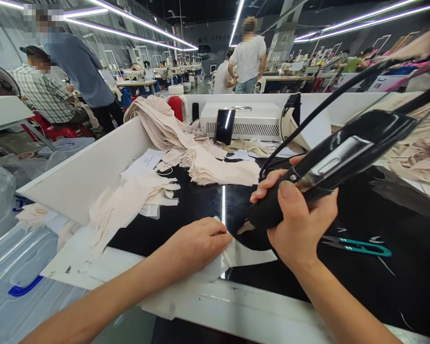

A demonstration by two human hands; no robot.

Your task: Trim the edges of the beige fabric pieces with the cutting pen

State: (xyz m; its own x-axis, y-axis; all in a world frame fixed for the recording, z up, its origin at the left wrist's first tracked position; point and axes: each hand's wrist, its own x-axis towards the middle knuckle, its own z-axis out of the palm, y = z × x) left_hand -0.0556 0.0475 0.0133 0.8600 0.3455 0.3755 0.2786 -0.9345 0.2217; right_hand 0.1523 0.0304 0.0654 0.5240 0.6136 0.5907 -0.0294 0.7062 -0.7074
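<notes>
My right hand (299,217) is wrapped around a black corded hand-held iron (344,153) with a shiny metal panel on its side. The iron is tilted, its rounded dark end low over the table, and a black cable arcs behind it. Just left of it, my left hand (197,243) has its fingers together on the edge of a pale fabric piece (251,256). That piece lies on the glossy black tabletop (186,205), partly hidden by the iron and my fingers. The iron's underside is hidden from view.
Cream fabric stacks (218,165) and cut pieces (125,200) lie left and ahead. Teal thread snips (361,246) rest at right. Behind stand a phone (225,126) and a white vented box (265,119). A white side panel (89,172) borders the left. People work beyond.
</notes>
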